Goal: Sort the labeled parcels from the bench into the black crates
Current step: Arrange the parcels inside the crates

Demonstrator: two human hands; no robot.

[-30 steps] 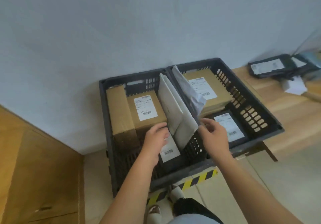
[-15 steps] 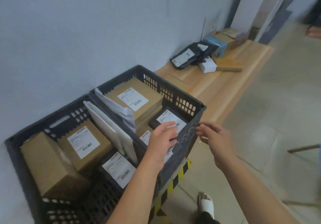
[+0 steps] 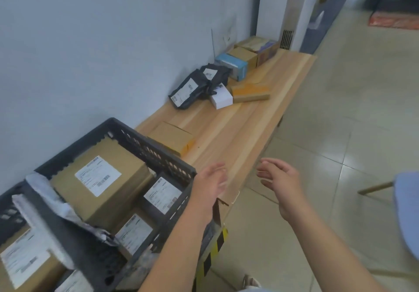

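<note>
Two black crates sit side by side at lower left; the right crate [image 3: 145, 142] holds a large labeled brown box [image 3: 99, 178], smaller labeled parcels and a grey mailer. On the wooden bench [image 3: 238, 128] lie a plain brown box [image 3: 172, 137], black labeled poly bags [image 3: 195, 87], a white box [image 3: 222, 98], a flat tan parcel [image 3: 250, 92], a blue box [image 3: 232, 66] and more cardboard boxes at the far end. My left hand [image 3: 210, 180] hovers empty by the crate's right corner. My right hand [image 3: 278, 178] is empty too, fingers apart, beyond the bench's front edge.
A grey wall runs behind bench and crates. Yellow-black hazard tape [image 3: 215, 246] marks the support under the crates. Tiled floor [image 3: 340, 133] stretches to the right, where a blue chair seat [image 3: 408, 210] stands. A doorway lies far back.
My view has swung right from the crates toward the bench. Both hands left the parcels in the crates and now reach empty over the bench's near end.
</note>
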